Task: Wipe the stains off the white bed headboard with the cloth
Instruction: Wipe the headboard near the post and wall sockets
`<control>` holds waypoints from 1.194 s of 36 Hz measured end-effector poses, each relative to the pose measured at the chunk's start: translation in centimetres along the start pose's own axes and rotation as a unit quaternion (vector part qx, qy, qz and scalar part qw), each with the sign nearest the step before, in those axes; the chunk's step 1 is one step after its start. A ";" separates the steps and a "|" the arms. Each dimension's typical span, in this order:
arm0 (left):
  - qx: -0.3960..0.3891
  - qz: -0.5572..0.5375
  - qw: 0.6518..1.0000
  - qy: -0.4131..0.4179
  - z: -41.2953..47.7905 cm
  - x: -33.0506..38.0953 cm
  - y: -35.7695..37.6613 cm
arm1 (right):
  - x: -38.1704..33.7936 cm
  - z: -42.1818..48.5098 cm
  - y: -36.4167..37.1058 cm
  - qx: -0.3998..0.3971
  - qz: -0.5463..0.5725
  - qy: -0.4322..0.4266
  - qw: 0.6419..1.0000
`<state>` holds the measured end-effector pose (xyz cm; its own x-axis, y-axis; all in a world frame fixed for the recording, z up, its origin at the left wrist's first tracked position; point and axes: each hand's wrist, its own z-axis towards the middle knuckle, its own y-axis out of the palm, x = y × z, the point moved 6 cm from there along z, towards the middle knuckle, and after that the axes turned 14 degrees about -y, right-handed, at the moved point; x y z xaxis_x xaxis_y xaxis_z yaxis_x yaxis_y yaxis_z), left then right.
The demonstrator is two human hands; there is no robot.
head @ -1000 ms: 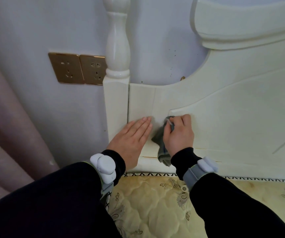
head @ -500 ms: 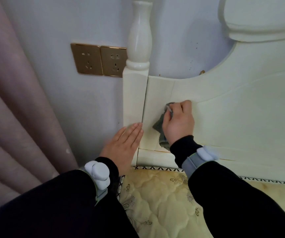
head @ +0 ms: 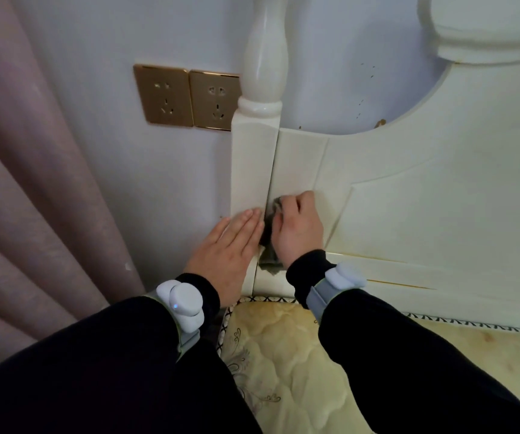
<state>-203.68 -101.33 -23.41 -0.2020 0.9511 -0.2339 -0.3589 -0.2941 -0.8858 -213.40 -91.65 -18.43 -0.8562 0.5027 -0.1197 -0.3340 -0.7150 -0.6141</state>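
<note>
The right hand (head: 298,228) grips a crumpled grey cloth (head: 269,256), mostly hidden, against the left edge of the white wooden headboard (head: 409,230). The left hand (head: 227,244) lies flat beside it, fingers straight.

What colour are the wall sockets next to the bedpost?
Shiny gold, or brass-toned. The sockets show best in the head view, the only one.

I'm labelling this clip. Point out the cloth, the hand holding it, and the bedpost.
cloth (head: 269,260), head view, the dark fold hanging below the fist.
right hand (head: 299,228), head view, the back of the hand.
bedpost (head: 251,170), head view, its square lower block.
</note>
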 end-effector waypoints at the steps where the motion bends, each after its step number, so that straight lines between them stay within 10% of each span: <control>1: 0.005 -0.005 1.000 -0.001 -0.1 -0.2 0.0 | 0.0 -0.7 0.8 -0.033 -0.005 -0.010 0.999; 4: 0.011 0.000 1.000 -0.004 -0.3 -0.8 0.0 | 0.8 -2.4 1.4 -0.069 -0.012 -0.006 0.998; 11: 0.046 0.023 0.998 0.042 0.4 -1.1 -1.5 | 0.3 3.7 -4.8 0.138 -0.037 0.017 0.990; 18: 0.059 0.017 0.998 0.027 0.9 -1.4 -1.9 | 0.4 -2.0 1.6 -0.058 -0.015 -0.013 0.998; 27: 0.038 0.046 0.997 0.039 0.6 -1.8 -0.8 | -0.2 2.1 -3.0 0.114 -0.018 0.017 0.993; 36: 0.043 0.012 0.998 0.051 0.8 -0.2 -1.2 | 1.8 -5.2 2.7 -0.093 -0.023 0.010 0.995; 43: 0.031 0.025 0.998 0.057 0.8 0.7 -0.7 | 3.5 -3.3 -2.3 0.060 -0.044 0.058 0.996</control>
<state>-204.31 -100.55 -22.68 -0.1174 0.9387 -0.3240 -0.4069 -0.3431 -0.8466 -214.35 -86.63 -19.96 -0.7729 0.6131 -0.1635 -0.4559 -0.7158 -0.5289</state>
